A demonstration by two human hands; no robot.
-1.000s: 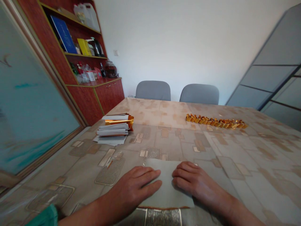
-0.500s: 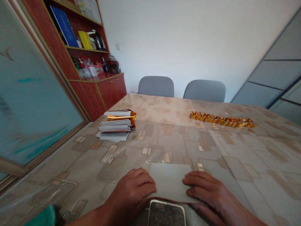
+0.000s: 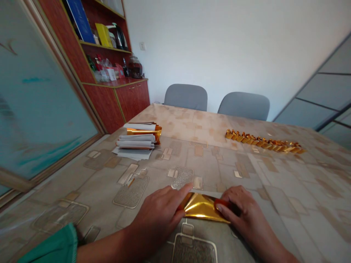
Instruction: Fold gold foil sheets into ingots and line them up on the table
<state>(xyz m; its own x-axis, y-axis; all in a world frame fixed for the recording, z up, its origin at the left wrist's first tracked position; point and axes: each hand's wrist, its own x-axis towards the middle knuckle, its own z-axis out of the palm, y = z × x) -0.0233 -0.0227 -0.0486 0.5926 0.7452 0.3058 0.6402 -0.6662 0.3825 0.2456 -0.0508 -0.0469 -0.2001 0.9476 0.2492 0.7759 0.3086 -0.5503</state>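
A sheet of gold foil paper (image 3: 202, 207) lies on the table in front of me, its shiny side up and folded into a low strip. My left hand (image 3: 161, 208) grips its left end, index finger stretched along the far edge and thumb at the near side. At the right end, my right hand (image 3: 241, 208) pinches the foil between thumb and curled fingers. The fingertips under the paper are hidden.
A stack of white-backed gold paper sheets (image 3: 137, 141) lies at the left. Farther right is a row of folded gold foil pieces (image 3: 264, 141). Two grey chairs (image 3: 185, 96) stand behind the patterned tablecloth (image 3: 214, 168), with a red cabinet (image 3: 133, 98) at back left.
The paper showed its pale side before; now its gold side faces up and it is folded narrower. My right hand has curled round its end. The view has shifted slightly.
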